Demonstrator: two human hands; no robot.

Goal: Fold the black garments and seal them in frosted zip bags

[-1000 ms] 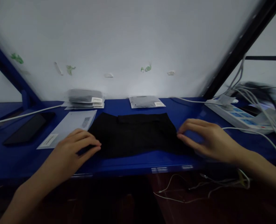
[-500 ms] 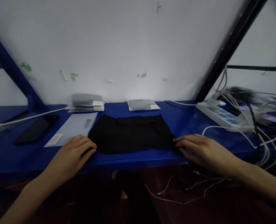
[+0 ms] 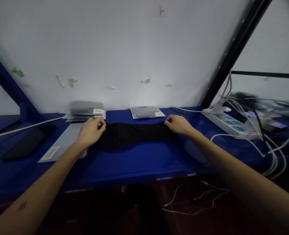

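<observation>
A black cloth garment [image 3: 132, 133] lies across the blue table as a narrow band, its exact kind unclear. At its left end, my left hand [image 3: 92, 130] is closed, thumb and fingers pinching the fabric. My right hand [image 3: 178, 125] pinches the opposite end in the same way. Under and beside my left forearm lies a flat grey plastic bag [image 3: 67, 138] with a white label, partly covered by the hand.
Several packed grey bags [image 3: 85, 109] are stacked at the wall, with another packed bag [image 3: 146, 112] to their right. A dark phone-like slab [image 3: 28, 142] lies left. A power strip [image 3: 230, 123] with tangled white cables [image 3: 259, 130] occupies the right side of the table [image 3: 139, 163].
Both hands have moved away from me, toward the wall, bringing the cloth's near edge along. The cloth has gone from a wide panel to a narrower strip. The view has shifted slightly.
</observation>
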